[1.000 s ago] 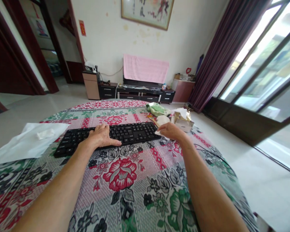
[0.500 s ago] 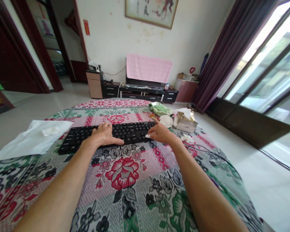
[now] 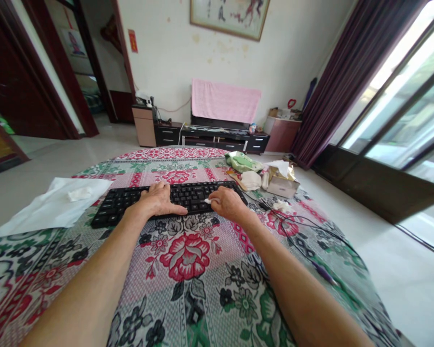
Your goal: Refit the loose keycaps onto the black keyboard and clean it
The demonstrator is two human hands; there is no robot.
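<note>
A black keyboard [image 3: 188, 193] lies across the patterned tablecloth. My left hand [image 3: 157, 198] rests across its middle, fingers reaching to the far edge and thumb stretched out along the near edge. Over the right part of the keys, my right hand [image 3: 226, 201] is closed in a pinch. A small white wad of tissue [image 3: 209, 200] pokes out between its thumb and fingers, against the keys. My right fingertips are partly hidden behind the hand.
White paper [image 3: 50, 207] with a crumpled tissue [image 3: 79, 193] lies left. At right are a green package [image 3: 242, 162], white cloth [image 3: 251, 180], an opened box [image 3: 282, 185], more crumpled tissue [image 3: 282, 206] and a black cable [image 3: 311, 222]. The floral tablecloth [image 3: 184, 299] covers the table.
My right hand has slid left over the keyboard with the white wad, from the right end toward the middle. My left hand keeps its place on the keys.
</note>
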